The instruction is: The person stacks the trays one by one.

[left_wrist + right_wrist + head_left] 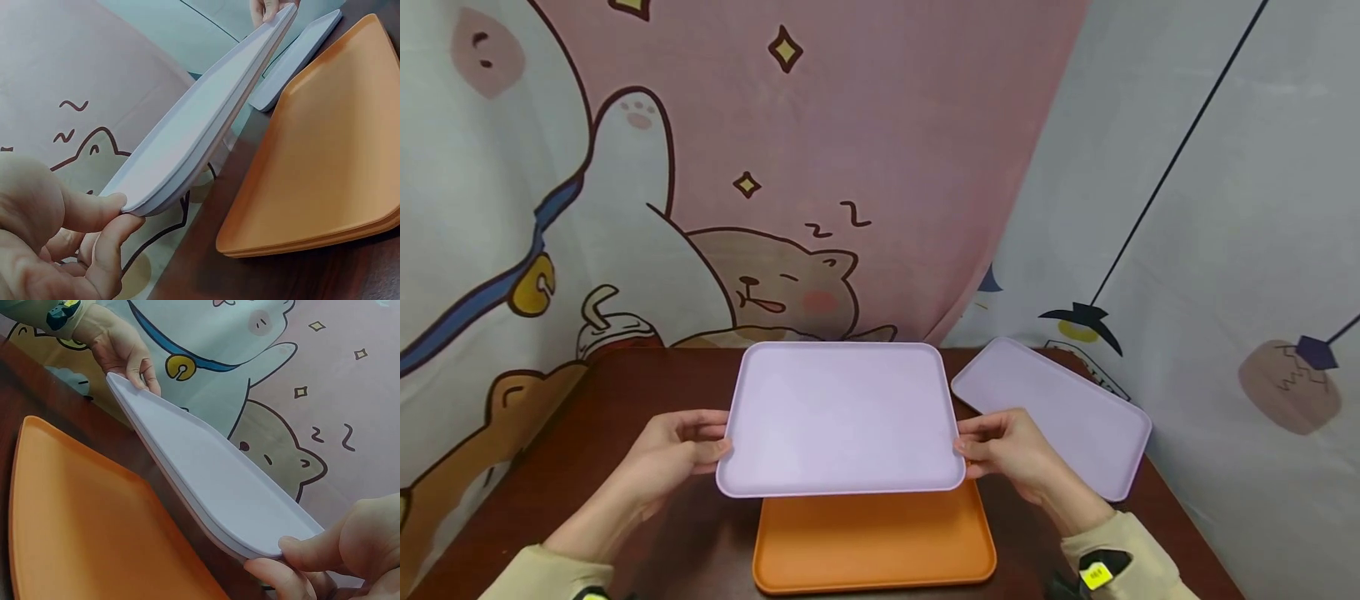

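Observation:
A pale lilac rectangular tray [842, 417] is held up by both hands, tilted, above an orange tray [872, 542]. My left hand [673, 450] pinches its left edge, thumb on top and fingers beneath. On the opposite edge my right hand [1011, 450] grips it the same way. Both wrist views show a layered edge along the lilac tray [187, 137], like trays nested together. The orange tray [81, 512] lies on the table under it, its back part hidden in the head view; in the left wrist view its edge also looks layered.
Another lilac tray [1060, 408] lies at an angle on the right of the dark brown table [647, 375]. Behind the table hangs a cloth [887, 125] printed with cartoon animals. More cloth lines the right side.

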A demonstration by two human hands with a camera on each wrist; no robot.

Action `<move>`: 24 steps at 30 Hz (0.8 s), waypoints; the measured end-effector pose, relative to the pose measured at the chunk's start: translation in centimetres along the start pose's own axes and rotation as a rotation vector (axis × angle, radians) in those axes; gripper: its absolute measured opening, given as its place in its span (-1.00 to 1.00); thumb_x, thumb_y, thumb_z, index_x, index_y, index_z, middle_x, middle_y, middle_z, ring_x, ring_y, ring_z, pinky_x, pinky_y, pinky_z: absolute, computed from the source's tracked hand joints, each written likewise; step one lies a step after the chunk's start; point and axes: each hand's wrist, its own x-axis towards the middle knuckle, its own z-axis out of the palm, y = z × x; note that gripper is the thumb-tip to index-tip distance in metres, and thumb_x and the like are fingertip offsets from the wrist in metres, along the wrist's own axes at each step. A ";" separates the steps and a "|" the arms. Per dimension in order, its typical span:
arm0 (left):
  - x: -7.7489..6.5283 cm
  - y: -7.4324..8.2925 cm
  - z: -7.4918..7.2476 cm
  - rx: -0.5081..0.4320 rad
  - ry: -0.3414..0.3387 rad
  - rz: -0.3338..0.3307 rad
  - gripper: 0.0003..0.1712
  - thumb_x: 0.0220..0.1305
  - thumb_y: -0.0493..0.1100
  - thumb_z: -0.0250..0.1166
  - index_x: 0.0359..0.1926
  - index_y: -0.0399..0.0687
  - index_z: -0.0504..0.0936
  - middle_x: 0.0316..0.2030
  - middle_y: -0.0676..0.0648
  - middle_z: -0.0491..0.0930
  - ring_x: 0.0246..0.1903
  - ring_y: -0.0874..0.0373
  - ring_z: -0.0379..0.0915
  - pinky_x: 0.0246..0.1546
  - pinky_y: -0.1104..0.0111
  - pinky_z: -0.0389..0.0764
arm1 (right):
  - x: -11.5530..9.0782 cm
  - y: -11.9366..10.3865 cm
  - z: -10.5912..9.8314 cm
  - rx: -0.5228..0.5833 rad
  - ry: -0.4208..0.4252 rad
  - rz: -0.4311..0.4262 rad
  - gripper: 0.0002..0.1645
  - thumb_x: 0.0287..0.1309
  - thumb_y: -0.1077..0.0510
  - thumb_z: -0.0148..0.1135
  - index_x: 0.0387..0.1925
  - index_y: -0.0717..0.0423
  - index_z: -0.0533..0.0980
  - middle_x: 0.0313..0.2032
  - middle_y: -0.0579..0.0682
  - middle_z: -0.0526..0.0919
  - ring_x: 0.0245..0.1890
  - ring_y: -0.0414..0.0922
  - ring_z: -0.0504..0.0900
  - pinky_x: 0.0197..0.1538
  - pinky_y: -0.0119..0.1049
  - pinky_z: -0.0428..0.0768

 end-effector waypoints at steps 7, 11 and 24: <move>0.1 -0.4 1.0 -0.017 -0.020 0.007 -0.45 0.36 -0.39 0.39 0.30 -0.54 0.50 -0.01 -0.29 0.65 -0.19 -0.01 0.67 -0.17 0.16 0.79 | -1.1 0.8 -0.7 0.014 -0.007 0.015 -0.59 0.28 0.46 0.36 0.09 0.68 0.55 -0.26 0.17 0.76 -0.38 -0.10 0.76 -0.28 -0.15 0.79; 0.2 -0.6 1.4 -0.018 -0.021 0.006 -0.45 0.34 -0.41 0.39 0.29 -0.55 0.51 -0.02 -0.28 0.66 -0.18 0.00 0.66 -0.19 0.17 0.78 | -1.7 1.1 -1.0 0.014 -0.004 0.017 -0.59 0.28 0.46 0.36 0.09 0.68 0.54 -0.26 0.16 0.76 -0.35 -0.10 0.76 -0.27 -0.14 0.80; -0.2 -1.3 2.6 -0.023 -0.028 -0.014 -0.46 0.30 -0.40 0.43 0.26 -0.50 0.55 -0.04 -0.26 0.66 -0.17 -0.02 0.66 -0.18 0.17 0.78 | -3.3 2.2 -1.5 0.024 0.017 0.044 -0.57 0.27 0.45 0.39 0.11 0.65 0.56 -0.23 0.16 0.78 -0.33 -0.11 0.77 -0.28 -0.15 0.80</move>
